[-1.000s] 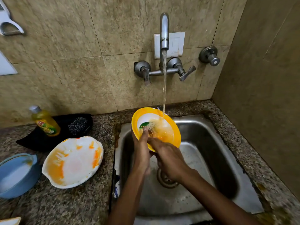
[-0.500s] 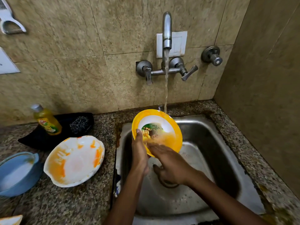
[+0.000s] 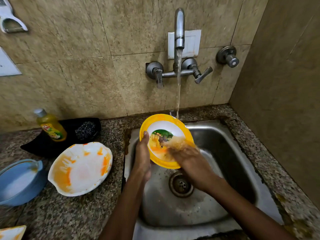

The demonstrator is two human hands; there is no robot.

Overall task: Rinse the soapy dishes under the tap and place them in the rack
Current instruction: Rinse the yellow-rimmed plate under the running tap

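- Head camera view: the round yellow-rimmed plastic plate with a white centre and printed picture [image 3: 166, 141] is tilted over the steel sink [image 3: 225, 153], its far rim under the stream from the wall-mounted metal tap [image 3: 179, 28]
- the left hand [image 3: 142, 158] grips the plate's left rim, thumb on its face, fingers hidden behind
- the right hand [image 3: 188, 160] lies on the plate's lower right face; blurred fingers, so whether it grips is unclear
- a white orange-smeared dish [image 3: 80, 168] sits on the granite counter [image 3: 69, 213], left of the sink

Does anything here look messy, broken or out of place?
The white plate on the counter, left of the sink, is smeared with orange residue and its near-left rim looks notched. Rust-coloured staining runs along the sink's left edge.
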